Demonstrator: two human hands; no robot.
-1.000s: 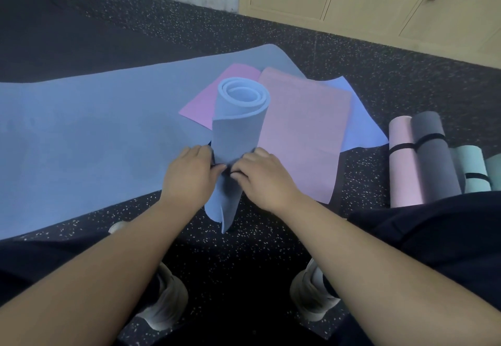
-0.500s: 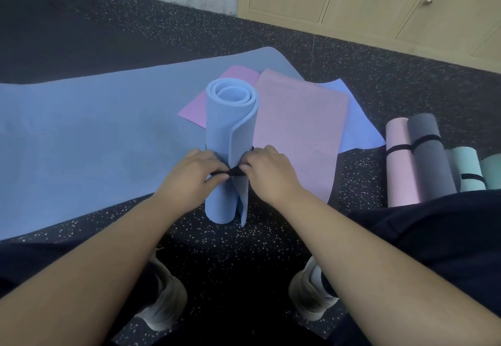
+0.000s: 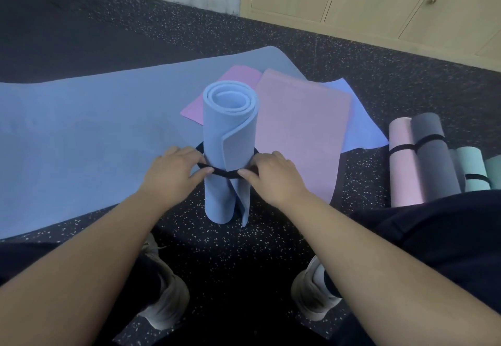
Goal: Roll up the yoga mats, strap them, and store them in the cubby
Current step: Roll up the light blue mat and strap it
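Left hand [image 3: 173, 172] and right hand [image 3: 273, 176] each pinch the black elastic strap [image 3: 225, 173], stretching it around the upright blue rolled mat [image 3: 227, 129], probably to bind it.

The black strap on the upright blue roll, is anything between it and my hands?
Nothing visible: the left hand and right hand each pinch the black strap directly, looped around the blue roll.

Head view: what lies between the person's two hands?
The upright rolled light-blue yoga mat stands between the left hand and right hand, with the black elastic strap stretched across its front from grip to grip.
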